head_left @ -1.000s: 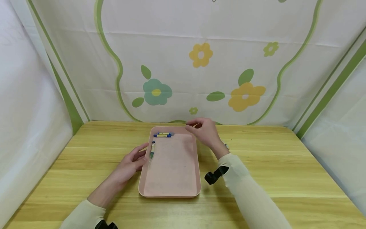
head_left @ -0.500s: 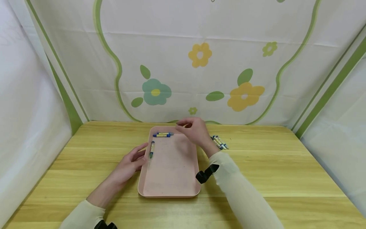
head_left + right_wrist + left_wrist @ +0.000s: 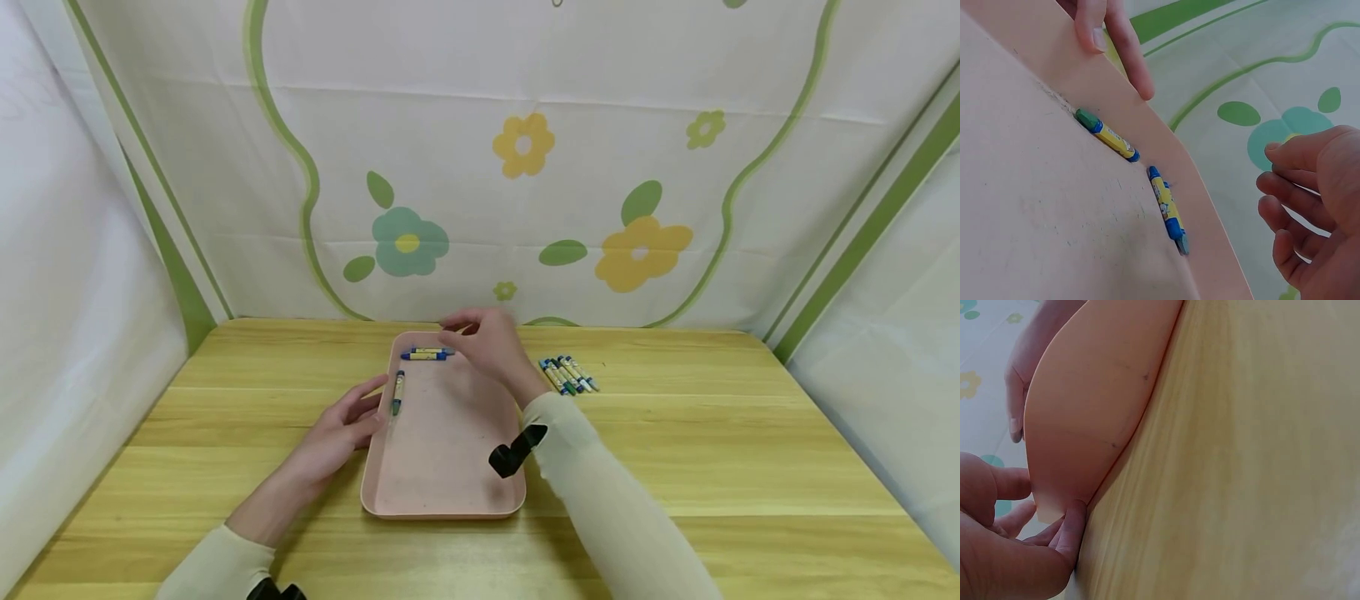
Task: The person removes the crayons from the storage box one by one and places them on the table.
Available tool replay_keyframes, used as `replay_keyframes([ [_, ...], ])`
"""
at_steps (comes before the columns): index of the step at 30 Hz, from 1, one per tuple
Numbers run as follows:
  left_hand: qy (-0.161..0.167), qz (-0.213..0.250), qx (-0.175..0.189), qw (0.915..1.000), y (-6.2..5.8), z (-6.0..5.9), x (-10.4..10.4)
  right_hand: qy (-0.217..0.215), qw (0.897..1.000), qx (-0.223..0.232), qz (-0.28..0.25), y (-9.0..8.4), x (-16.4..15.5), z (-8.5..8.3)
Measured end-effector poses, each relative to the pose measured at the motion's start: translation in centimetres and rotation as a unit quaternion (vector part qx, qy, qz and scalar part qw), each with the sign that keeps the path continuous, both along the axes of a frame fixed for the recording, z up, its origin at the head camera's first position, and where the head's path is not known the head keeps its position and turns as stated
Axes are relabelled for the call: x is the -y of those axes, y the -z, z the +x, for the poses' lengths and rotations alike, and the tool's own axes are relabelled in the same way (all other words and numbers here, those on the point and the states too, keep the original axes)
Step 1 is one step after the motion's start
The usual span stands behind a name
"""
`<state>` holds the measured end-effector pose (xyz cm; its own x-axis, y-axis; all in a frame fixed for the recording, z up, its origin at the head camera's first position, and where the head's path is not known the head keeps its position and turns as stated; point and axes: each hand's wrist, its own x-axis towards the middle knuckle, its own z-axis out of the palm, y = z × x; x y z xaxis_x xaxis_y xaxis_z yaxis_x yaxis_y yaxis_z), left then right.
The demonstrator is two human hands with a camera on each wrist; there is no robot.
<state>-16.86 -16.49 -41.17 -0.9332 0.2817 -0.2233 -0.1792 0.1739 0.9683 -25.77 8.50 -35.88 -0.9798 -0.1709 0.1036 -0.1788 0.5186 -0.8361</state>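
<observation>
A pink tray (image 3: 450,450) lies on the table with crayons in its far left part. Two blue-ended crayons (image 3: 426,355) sit side by side along the far wall, and a green crayon (image 3: 1107,135) lies along the left wall. My left hand (image 3: 339,433) rests against the tray's left side, its fingers touching the outer wall in the left wrist view. Over the far edge of the tray hovers my right hand (image 3: 487,346), fingers loosely bent and nothing seen between them in the right wrist view (image 3: 1316,206).
Several more crayons (image 3: 568,375) lie in a row on the wooden table (image 3: 712,450), right of the tray. A white cloth with printed flowers (image 3: 450,150) stands behind the table's far edge, and similar white cloth hangs at both sides.
My right hand has moved left over the tray's far edge, uncovering the crayons on the table to the right. The left hand and the crayons in the tray stay put.
</observation>
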Motion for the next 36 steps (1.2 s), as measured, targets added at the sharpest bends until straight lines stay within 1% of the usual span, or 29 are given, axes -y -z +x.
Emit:
replay_keyframes([
  [9,-0.001,-0.001,0.001,1.0,0.0,0.0,0.0,-0.006,1.0,0.0,-0.008,0.6,0.4,-0.7],
  [16,-0.001,0.003,0.001,1.0,0.1,-0.1,0.1,-0.001,1.0,-0.01,0.014,1.3,0.5,-1.5],
  [23,0.0,0.0,0.002,1.0,0.3,-0.2,0.1,-0.009,0.999,-0.006,0.032,1.6,1.0,-2.0],
  [26,0.002,0.002,0.002,1.0,0.2,-0.2,0.2,-0.007,0.999,0.005,0.044,1.7,1.4,-2.1],
  [31,0.002,0.005,0.001,1.0,0.2,-0.2,0.1,0.01,0.997,0.033,0.074,1.7,1.8,-2.1],
  [36,0.007,0.008,-0.002,0.9999,0.3,-0.1,0.1,0.014,0.993,0.036,0.111,2.0,2.1,-2.1],
])
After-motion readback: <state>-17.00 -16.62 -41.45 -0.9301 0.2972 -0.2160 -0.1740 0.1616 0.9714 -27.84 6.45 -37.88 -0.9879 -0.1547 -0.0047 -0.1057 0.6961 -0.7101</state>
